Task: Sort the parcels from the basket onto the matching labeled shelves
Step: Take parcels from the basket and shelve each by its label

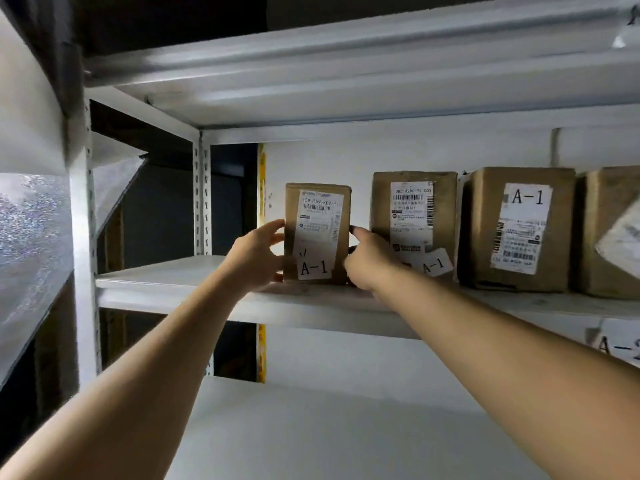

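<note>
On shelf [166, 285], hands flanking parcel [317, 233]

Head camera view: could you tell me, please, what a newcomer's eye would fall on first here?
Most striking is the small brown parcel marked A-1, standing upright at the left end of the white shelf, with the left hand and the right hand on either side of it. To its right, a row of larger brown parcels stands on the same shelf, two plainly labelled A-1.
</note>
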